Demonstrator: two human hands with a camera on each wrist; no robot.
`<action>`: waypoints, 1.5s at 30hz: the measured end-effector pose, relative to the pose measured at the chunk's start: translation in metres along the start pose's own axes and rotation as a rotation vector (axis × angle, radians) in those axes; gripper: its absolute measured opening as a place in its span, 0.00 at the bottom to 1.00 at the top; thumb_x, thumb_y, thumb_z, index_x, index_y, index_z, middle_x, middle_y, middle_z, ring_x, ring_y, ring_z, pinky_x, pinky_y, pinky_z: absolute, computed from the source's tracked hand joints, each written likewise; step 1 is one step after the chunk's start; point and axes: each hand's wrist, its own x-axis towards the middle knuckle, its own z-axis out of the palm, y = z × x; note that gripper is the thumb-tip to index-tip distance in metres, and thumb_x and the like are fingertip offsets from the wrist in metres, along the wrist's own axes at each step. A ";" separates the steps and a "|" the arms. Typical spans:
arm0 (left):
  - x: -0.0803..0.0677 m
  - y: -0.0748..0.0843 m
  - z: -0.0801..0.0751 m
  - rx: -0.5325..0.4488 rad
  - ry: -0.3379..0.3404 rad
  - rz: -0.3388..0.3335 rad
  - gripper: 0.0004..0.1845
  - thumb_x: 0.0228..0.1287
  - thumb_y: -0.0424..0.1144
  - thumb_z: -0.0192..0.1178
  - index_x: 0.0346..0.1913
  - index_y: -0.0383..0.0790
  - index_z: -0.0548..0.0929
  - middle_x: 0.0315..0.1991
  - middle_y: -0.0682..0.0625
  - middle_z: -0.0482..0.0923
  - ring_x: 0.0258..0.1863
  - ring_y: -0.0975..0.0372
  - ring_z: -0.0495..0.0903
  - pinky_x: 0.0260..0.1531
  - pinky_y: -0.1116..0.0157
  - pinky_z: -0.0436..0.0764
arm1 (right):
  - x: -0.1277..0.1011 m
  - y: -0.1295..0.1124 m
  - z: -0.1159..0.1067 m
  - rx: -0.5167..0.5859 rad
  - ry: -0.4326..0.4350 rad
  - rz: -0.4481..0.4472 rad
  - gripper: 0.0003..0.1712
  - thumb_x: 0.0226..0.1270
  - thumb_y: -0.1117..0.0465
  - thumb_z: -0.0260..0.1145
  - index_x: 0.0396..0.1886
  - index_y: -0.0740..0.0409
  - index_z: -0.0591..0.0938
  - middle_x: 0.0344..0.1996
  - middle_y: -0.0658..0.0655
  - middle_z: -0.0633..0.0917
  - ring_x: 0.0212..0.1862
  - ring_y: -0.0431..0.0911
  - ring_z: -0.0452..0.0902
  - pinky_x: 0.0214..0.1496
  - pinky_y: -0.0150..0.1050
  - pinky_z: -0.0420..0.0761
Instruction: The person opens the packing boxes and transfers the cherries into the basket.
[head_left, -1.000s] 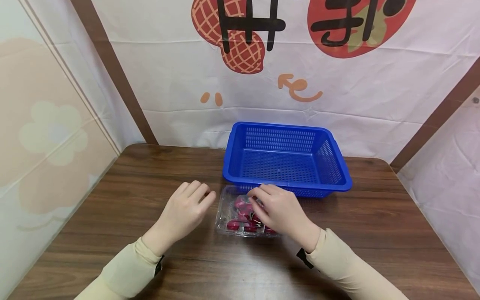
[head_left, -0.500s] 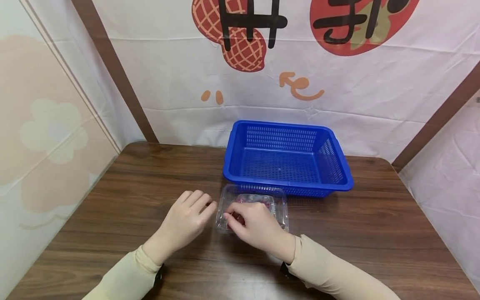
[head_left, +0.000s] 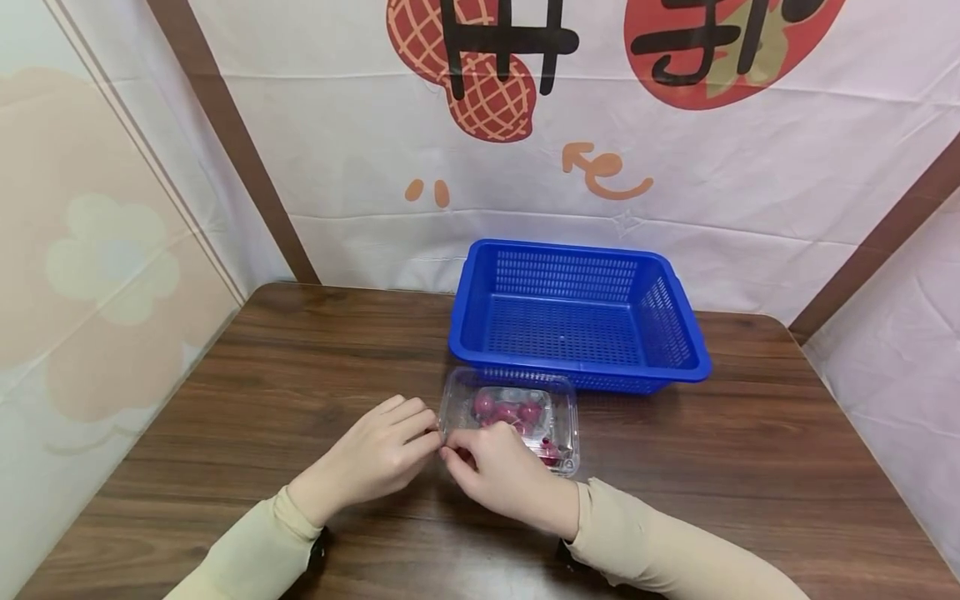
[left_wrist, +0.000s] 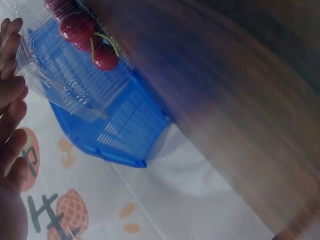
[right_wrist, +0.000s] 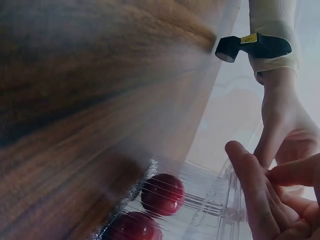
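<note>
Wood-grain table point(head_left: 225, 400) fills the head view, with printed cloth hung behind it. On the left, the left hand point(head_left: 375, 457) has slid in from its spot beside the box point(head_left: 513, 417): its fingers are now stretched out flat, tips meeting the box's near left corner, where a second ago they lay apart from it. The left wrist view shows those fingertips point(left_wrist: 11, 60) against the clear plastic. Next to it, the right hand point(head_left: 498, 475) has pulled back off the top of the box toward that same corner, and its thumb and forefinger pinch the rim there. With that hand clear, the cherries point(head_left: 510, 412) show through the lid. I judge both hands are set on the corner seam to pry the lid open. Box sits on the table just in front of the blue basket point(head_left: 577, 312), which is unmoved.
</note>
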 end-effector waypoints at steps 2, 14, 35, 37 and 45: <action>-0.001 0.000 0.001 -0.036 -0.020 -0.029 0.10 0.64 0.35 0.50 0.30 0.42 0.81 0.29 0.54 0.74 0.29 0.60 0.70 0.28 0.67 0.66 | -0.001 -0.001 0.000 0.006 -0.032 0.015 0.08 0.62 0.62 0.62 0.24 0.54 0.83 0.13 0.43 0.77 0.16 0.28 0.62 0.17 0.17 0.63; -0.006 -0.001 0.002 -0.102 -0.119 -0.089 0.05 0.49 0.38 0.67 0.27 0.47 0.80 0.29 0.57 0.70 0.30 0.61 0.67 0.29 0.66 0.65 | -0.003 -0.013 0.000 0.207 -0.372 0.191 0.15 0.72 0.58 0.52 0.33 0.55 0.85 0.24 0.44 0.86 0.23 0.24 0.75 0.25 0.18 0.74; 0.003 0.000 0.002 -0.090 -0.236 -0.069 0.06 0.52 0.40 0.66 0.24 0.49 0.78 0.24 0.58 0.68 0.29 0.63 0.66 0.29 0.67 0.66 | -0.011 -0.007 0.010 0.979 -0.584 0.665 0.18 0.76 0.57 0.46 0.51 0.65 0.75 0.39 0.63 0.86 0.28 0.40 0.78 0.23 0.30 0.74; 0.003 0.001 0.003 -0.086 -0.227 -0.066 0.07 0.51 0.40 0.67 0.23 0.49 0.78 0.24 0.58 0.67 0.28 0.63 0.66 0.28 0.67 0.65 | -0.013 -0.006 0.010 1.080 -0.592 0.716 0.18 0.75 0.58 0.45 0.54 0.65 0.73 0.41 0.63 0.85 0.30 0.41 0.78 0.26 0.30 0.74; 0.006 0.002 0.005 -0.061 -0.200 -0.065 0.09 0.49 0.40 0.67 0.21 0.49 0.77 0.22 0.58 0.66 0.27 0.63 0.65 0.28 0.67 0.65 | -0.018 0.000 0.012 1.401 -0.601 0.876 0.19 0.76 0.55 0.42 0.60 0.55 0.67 0.45 0.58 0.84 0.37 0.40 0.78 0.34 0.29 0.77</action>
